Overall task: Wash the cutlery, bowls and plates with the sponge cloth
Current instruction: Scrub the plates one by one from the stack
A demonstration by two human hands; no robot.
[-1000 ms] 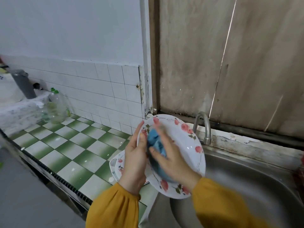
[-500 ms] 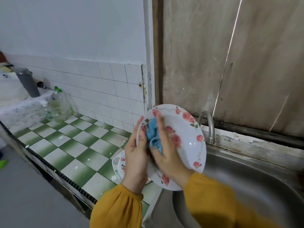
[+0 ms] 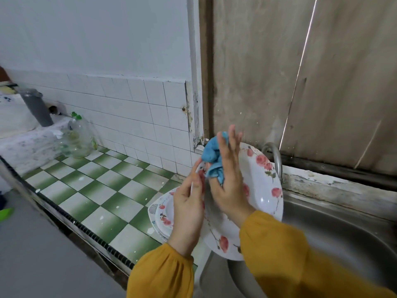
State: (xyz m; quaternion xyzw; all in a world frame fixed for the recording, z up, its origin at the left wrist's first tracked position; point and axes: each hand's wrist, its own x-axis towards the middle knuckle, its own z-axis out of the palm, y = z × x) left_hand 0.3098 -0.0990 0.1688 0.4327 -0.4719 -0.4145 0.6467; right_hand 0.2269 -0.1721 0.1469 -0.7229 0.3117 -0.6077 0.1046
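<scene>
Right hand [image 3: 227, 179] lies flat on the blue sponge cloth [image 3: 211, 155], fingers straight, close together and pointing up, pressing the bunched cloth against the floral plate [image 3: 262, 186]. Whether the thumb also hooks the cloth I cannot tell. A second ago this hand and the cloth were low on the plate's face. Half a second ago they were near its upper left. Now the cloth sits at the top rim, and part of it pokes past the edge. So one upward wiping stroke has run the length of the face.

The left hand [image 3: 189, 203] grips the plate's left edge as before, thumb on the front and fingers curled behind. It keeps the plate tilted on edge at centre frame, above the seam between desk and sink.

In my judgement the front is close to wiped. The back and a rinse would come next, and nothing shows either of them done.

Just below the left hand a stack of plates [image 3: 163, 214] rests on the green-checked desk [image 3: 96, 186]. The steel sink [image 3: 343, 233] fills the lower right, and its tap [image 3: 277, 155] is directly behind the plate. A clear bottle [image 3: 79, 136] stands far left.
</scene>
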